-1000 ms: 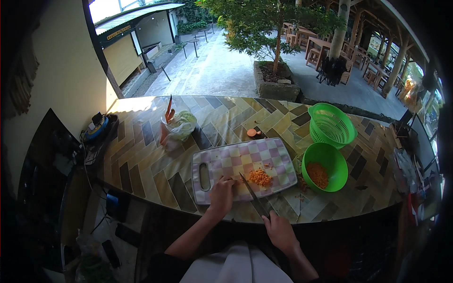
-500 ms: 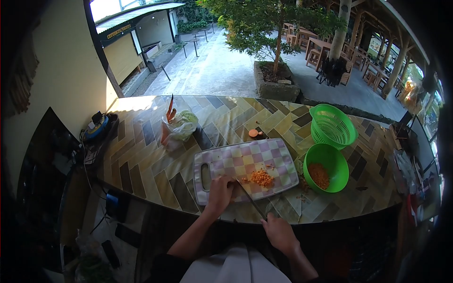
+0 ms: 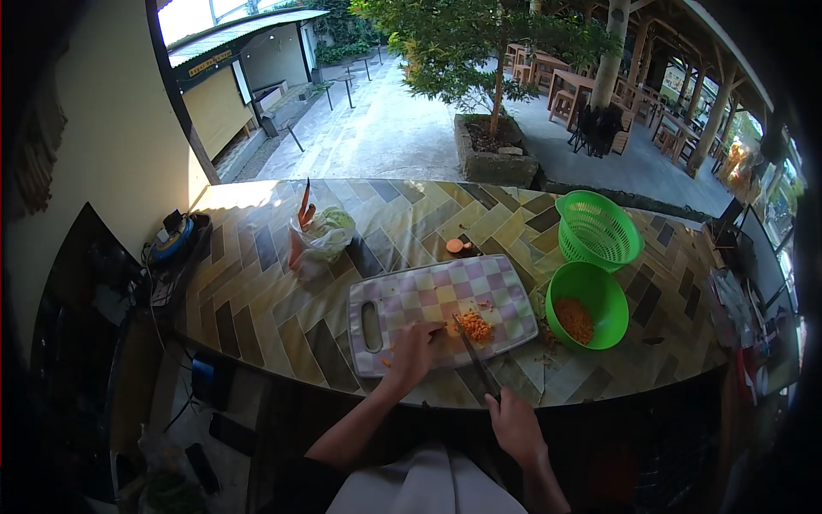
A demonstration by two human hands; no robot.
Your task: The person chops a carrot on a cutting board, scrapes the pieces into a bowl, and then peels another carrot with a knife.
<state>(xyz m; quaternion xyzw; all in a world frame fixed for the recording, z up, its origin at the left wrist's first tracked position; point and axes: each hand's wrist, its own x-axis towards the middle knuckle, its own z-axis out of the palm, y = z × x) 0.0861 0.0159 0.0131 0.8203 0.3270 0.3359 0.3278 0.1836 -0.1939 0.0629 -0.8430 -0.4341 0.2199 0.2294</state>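
My right hand [image 3: 516,426] grips the handle of a knife [image 3: 477,357], whose blade slants up across the cutting board. Beside the blade lies a small heap of diced carrot [image 3: 476,325]. On the checkered cutting board [image 3: 402,291], my left hand [image 3: 413,353] is closed, its fingertips left of the blade with a bit of orange carrot showing under them; most of that piece is hidden. A small carrot scrap lies by my left wrist. Grated-looking or finely cut carrot [image 3: 574,320] fills the bottom of a green bowl [image 3: 610,300] right of the board.
Behind the bowl stands a green colander [image 3: 599,227]. Carrot ends [image 3: 456,246] lie beyond the board. A plastic bag [image 3: 330,236] with carrots and a pale green vegetable sits at the back left. A cable and black tray [image 3: 184,248] are at the left edge.
My left hand has shifted slightly right toward the diced carrot. The knife has swung more upright, its tip now at the heap, and my right hand has moved a little right.
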